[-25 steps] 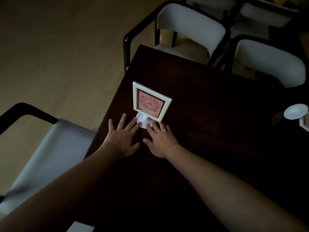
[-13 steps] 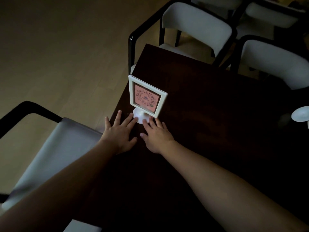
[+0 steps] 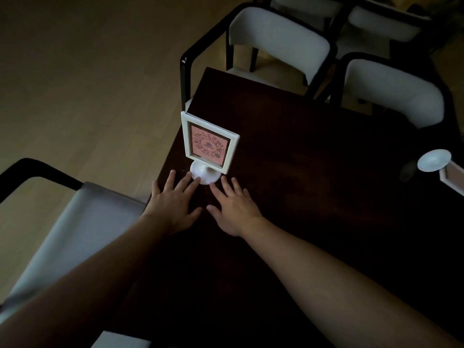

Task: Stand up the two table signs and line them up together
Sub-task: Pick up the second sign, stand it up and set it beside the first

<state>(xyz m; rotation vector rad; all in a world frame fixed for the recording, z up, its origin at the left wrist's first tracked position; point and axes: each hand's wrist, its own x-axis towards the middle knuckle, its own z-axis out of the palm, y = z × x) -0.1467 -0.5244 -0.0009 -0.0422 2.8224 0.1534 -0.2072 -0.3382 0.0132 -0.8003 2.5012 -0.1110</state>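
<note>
A white-framed table sign (image 3: pixel 209 144) with a pink printed card stands upright on its round white foot near the left edge of the dark wooden table (image 3: pixel 313 151). My left hand (image 3: pixel 173 202) lies flat on the table, fingers spread, its fingertips touching the foot's left side. My right hand (image 3: pixel 233 204) lies flat beside it, fingertips just short of the foot's right side. A second white sign (image 3: pixel 442 167) lies tipped over at the table's right edge, its round foot facing me and its frame cut off by the picture's border.
A grey-seated chair (image 3: pixel 75 234) with a black arm stands at the table's left side. Two white-backed chairs (image 3: pixel 278 38) (image 3: pixel 391 91) stand at the far end, with more behind them. A pale wooden floor (image 3: pixel 88 71) lies to the left.
The standing sign has slid a little toward the table's left edge with both hands at its foot. My right fingertips have drawn slightly off the foot.
</note>
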